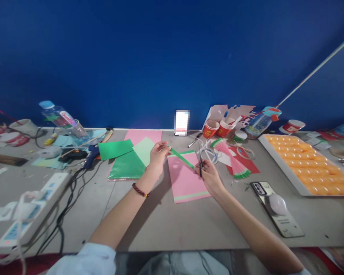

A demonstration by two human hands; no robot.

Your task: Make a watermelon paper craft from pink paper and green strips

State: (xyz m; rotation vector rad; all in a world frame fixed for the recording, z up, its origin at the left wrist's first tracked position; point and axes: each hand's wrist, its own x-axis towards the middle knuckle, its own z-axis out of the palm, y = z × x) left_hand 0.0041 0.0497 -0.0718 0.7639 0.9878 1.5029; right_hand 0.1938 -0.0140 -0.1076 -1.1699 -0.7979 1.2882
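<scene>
A narrow green paper strip stretches between my two hands above the table. My left hand pinches its upper left end. Dark-handled scissors are held in my right hand, with the blades pointing up and away; the strip's lower right end reaches its fingers. Beneath lies a pink paper sheet with a green band on its far edge and a pale green band near its front edge. Green paper and a pale green sheet lie to the left. On the right rests a folded pink and green paper fan.
Red paper cups, a bottle and a tray of orange balls stand right, with a phone in front. Leftward are a glue gun, a power strip, cables and a tilted bottle.
</scene>
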